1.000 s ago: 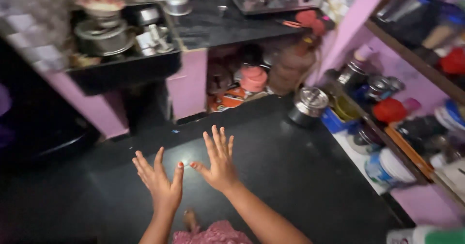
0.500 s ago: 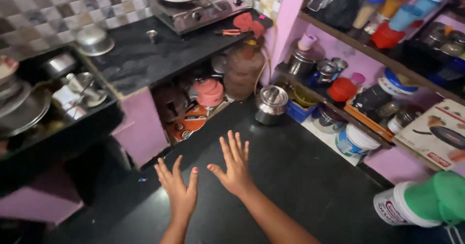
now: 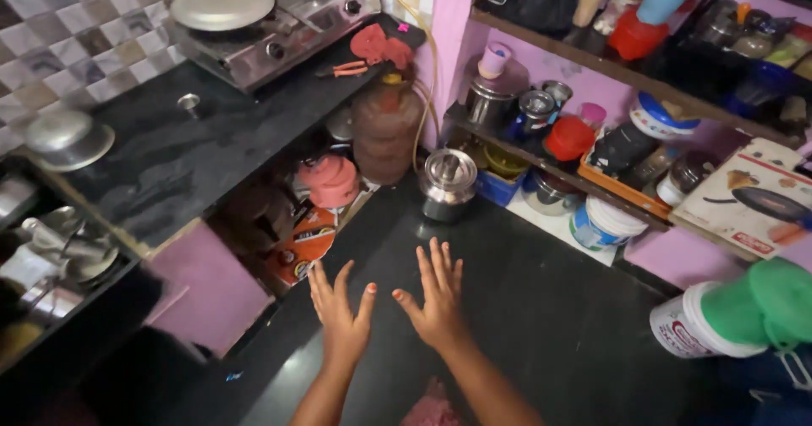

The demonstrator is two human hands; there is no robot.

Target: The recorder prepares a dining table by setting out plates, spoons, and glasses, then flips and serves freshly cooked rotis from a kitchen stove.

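Note:
My left hand (image 3: 342, 314) and my right hand (image 3: 438, 297) are held out side by side in front of me, palms down, fingers spread, thumbs nearly touching. Both hold nothing. They hover above the black floor (image 3: 524, 307). The nearest thing ahead of them is a steel lidded pot (image 3: 446, 182) standing on the floor by the shelves.
A black counter (image 3: 194, 155) on the left carries a gas stove (image 3: 271, 20) with a flat pan and a steel bowl (image 3: 68, 138). Under it stand a brown gas cylinder (image 3: 385, 130) and pink containers. Pink shelves (image 3: 592, 96) at right hold jars, pots and tubs. A white bucket (image 3: 698, 329) lies lower right.
The view has swung to the right: the stove and shelves now fill more of the frame and the sink has slid off left. My hands stay spread and empty.

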